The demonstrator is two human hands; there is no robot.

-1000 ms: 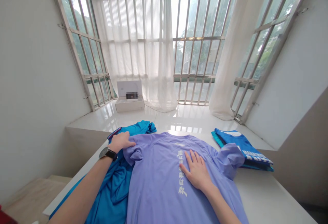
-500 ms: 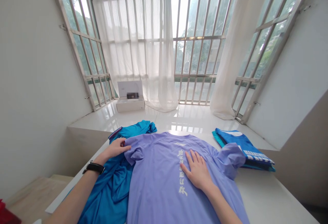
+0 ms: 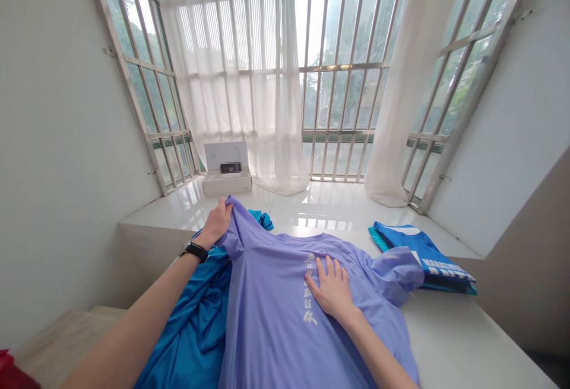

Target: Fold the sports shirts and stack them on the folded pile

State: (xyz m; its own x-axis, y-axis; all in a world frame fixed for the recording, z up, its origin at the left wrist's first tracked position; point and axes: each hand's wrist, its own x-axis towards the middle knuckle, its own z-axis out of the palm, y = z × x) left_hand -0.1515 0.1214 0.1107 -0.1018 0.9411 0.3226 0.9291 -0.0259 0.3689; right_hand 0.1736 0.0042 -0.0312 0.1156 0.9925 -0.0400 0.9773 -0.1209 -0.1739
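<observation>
A purple T-shirt [image 3: 267, 318] with white characters down its middle lies spread on the white table [image 3: 467, 341]. My left hand [image 3: 218, 220], with a dark watch band on the wrist, is closed on the shirt's left sleeve and lifts it off the surface. Flat on the shirt beside the printed characters rests my right hand [image 3: 332, 285], fingers spread. Under the shirt's left side is a crumpled teal garment [image 3: 187, 329], partly covered by the shirt and my left arm.
Folded blue and teal clothes [image 3: 427, 258] are stacked at the table's right. Behind, a white box [image 3: 227, 184] with a raised lid stands on the window ledge [image 3: 285, 208] by sheer curtains [image 3: 276, 110]. Something red [image 3: 15, 371] shows at the lower left.
My left hand has risen and moved forward, pulling the left sleeve up into a taut peak. My right hand has shifted slightly left and up with the shirt.
</observation>
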